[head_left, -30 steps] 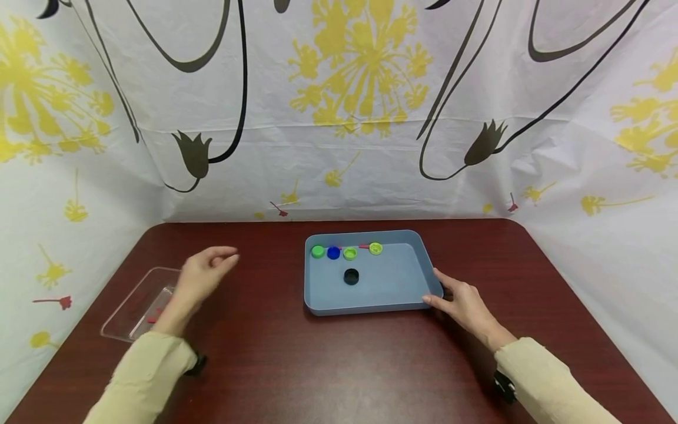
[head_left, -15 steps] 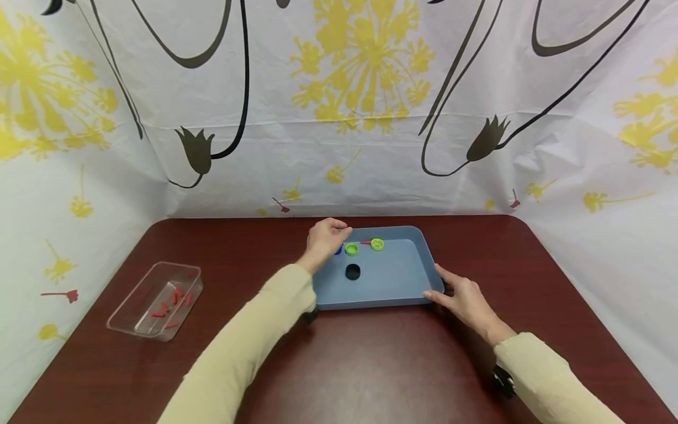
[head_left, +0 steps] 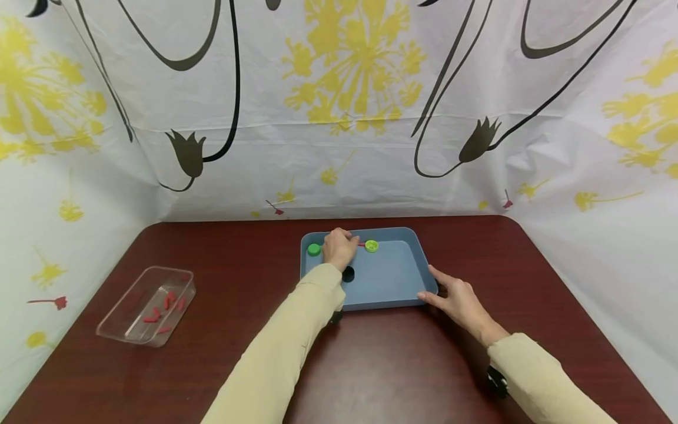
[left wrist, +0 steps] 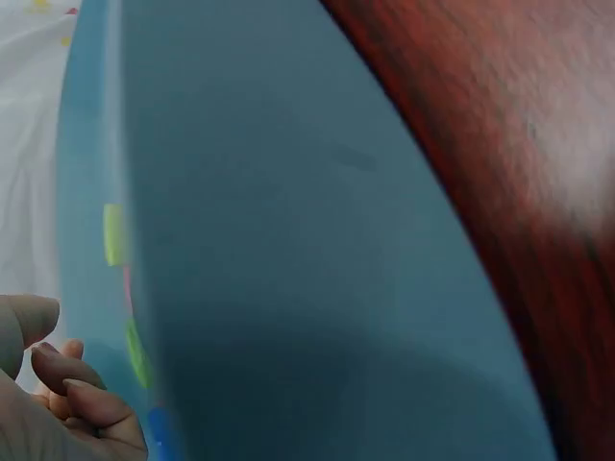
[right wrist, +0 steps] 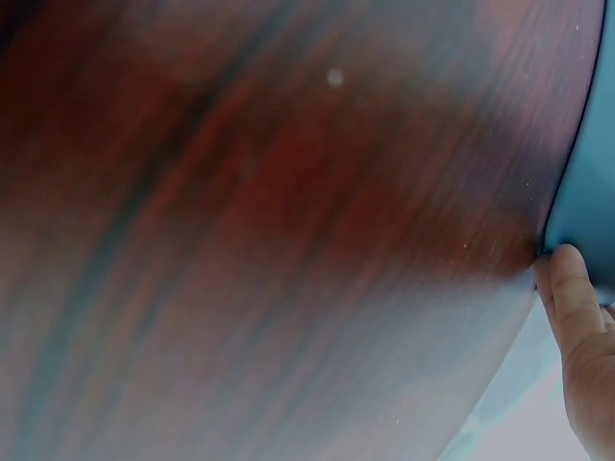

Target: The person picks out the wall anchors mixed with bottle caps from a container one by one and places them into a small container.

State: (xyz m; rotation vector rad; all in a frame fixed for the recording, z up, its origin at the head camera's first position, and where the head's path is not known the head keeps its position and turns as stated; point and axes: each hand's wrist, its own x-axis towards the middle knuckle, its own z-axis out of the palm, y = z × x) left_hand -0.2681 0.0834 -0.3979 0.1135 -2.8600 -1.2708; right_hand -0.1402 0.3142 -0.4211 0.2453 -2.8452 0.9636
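A blue tray (head_left: 386, 282) lies on the table with small round plastic caps in it. My left hand (head_left: 339, 248) is over its back left part, thumb and fingertips close together in the left wrist view; whether anything is between them cannot be seen. Left of the hand is a green cap (head_left: 314, 249). A lime cap (head_left: 371, 246) with a small red piece (head_left: 362, 244) beside it lies to the right, and a black cap (head_left: 348, 274) in front. A blue cap (left wrist: 161, 432) appears in the left wrist view. My right hand (head_left: 466, 301) holds the tray's front right corner.
A clear plastic box (head_left: 145, 306) with several small red pieces (head_left: 166, 300) stands on the left of the dark red wooden table (head_left: 238, 282). A patterned white cloth (head_left: 349, 176) hangs behind the table and along both sides.
My left hand has moved right from beside the clear box to the tray, and now covers the middle caps there. The right hand has kept its hold on the tray corner.
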